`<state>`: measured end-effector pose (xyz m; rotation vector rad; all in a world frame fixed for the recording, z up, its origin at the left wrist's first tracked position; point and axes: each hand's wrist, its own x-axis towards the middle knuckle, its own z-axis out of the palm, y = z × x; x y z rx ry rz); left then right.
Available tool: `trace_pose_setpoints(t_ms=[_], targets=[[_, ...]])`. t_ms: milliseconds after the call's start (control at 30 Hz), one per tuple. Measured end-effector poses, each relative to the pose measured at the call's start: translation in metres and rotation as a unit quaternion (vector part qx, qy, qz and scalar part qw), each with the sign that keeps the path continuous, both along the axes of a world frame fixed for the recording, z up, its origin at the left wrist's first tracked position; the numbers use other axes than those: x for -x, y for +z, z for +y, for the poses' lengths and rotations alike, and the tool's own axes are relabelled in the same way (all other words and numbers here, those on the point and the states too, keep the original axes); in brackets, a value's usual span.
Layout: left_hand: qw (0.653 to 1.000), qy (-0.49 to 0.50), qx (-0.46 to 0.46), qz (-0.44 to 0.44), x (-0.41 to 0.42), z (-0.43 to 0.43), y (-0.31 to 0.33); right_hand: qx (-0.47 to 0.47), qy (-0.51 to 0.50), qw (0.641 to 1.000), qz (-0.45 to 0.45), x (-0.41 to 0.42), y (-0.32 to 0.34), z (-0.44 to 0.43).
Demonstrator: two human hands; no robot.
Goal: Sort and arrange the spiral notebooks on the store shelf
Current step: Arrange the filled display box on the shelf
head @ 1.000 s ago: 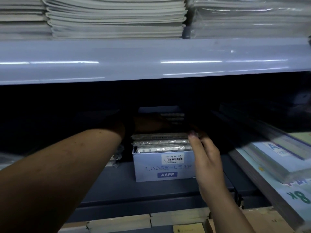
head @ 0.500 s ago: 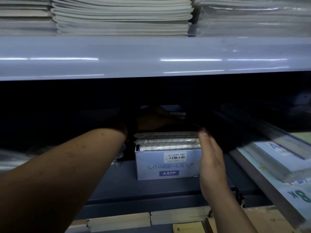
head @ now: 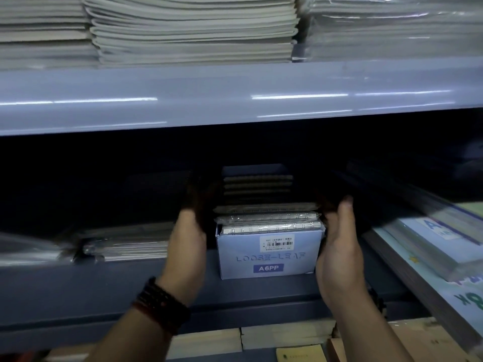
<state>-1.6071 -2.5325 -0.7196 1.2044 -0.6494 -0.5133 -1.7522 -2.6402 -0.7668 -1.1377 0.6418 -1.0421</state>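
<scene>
A pale blue box marked LOOSE-LEAF A6PP stands on the dark middle shelf. Several plastic-wrapped spiral notebooks lie stacked in it and rise above its rim. More spiral notebooks show dimly behind. My left hand lies along the left side of the box and stack, its fingers reaching into the dark. My right hand lies against the right side, thumb up, fingers at the top notebook's edge. The fingertips of both are lost in shadow.
A flat stack of wrapped notebooks lies left of the box. Large pads lean at the right. The upper shelf edge overhangs, with grey exercise books piled on it. Pale books sit on the shelf below.
My left arm has drawn back from over the box, and its hand now sits at the box's left side. My right hand has stayed at the right side. The view has come closer.
</scene>
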Motion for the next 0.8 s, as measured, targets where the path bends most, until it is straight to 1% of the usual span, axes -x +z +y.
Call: trace_pose_setpoints(t_ms=[33,100,133,200,300,333,433,533,600,700,733,800], targets=[[1.0,0.003,0.007,-0.011,0.004,0.002,-0.016,0.009,0.011,1.0,0.01,0.001,0.001,0.001],[1.0,-0.012,-0.012,0.013,0.013,0.006,-0.038,0.017,0.013,0.999,0.03,0.003,0.001,0.002],[0.999,-0.01,-0.03,0.034,0.014,0.004,-0.043,0.017,0.015,0.999,0.037,0.002,0.001,0.003],[0.998,0.003,-0.031,0.054,0.018,0.003,-0.04,0.016,0.026,0.998,0.045,0.001,0.004,0.007],[0.998,0.046,-0.03,0.034,0.024,0.003,-0.036,0.019,0.016,0.999,0.032,-0.003,0.003,0.009],[0.998,0.056,-0.025,0.011,0.025,0.001,-0.038,0.023,0.018,0.999,0.033,-0.004,0.003,0.01],[0.995,0.083,-0.048,-0.037,0.027,-0.001,-0.037,0.025,0.023,0.998,0.045,-0.005,-0.003,0.005],[0.993,0.072,-0.044,-0.083,0.026,0.001,-0.038,0.031,0.011,0.999,0.039,-0.005,-0.005,0.003],[0.995,0.068,-0.026,-0.073,0.026,0.002,-0.04,0.045,0.013,0.998,0.035,-0.005,-0.005,0.004],[0.997,0.079,0.004,-0.015,0.026,0.001,-0.041,0.102,0.012,0.994,0.045,-0.004,-0.003,0.007],[0.997,0.081,0.009,-0.014,0.027,0.0,-0.041,0.113,0.005,0.993,0.045,-0.004,-0.003,0.007],[0.995,0.088,0.025,-0.041,0.027,-0.002,-0.044,0.142,-0.016,0.989,0.038,-0.004,-0.004,0.007]])
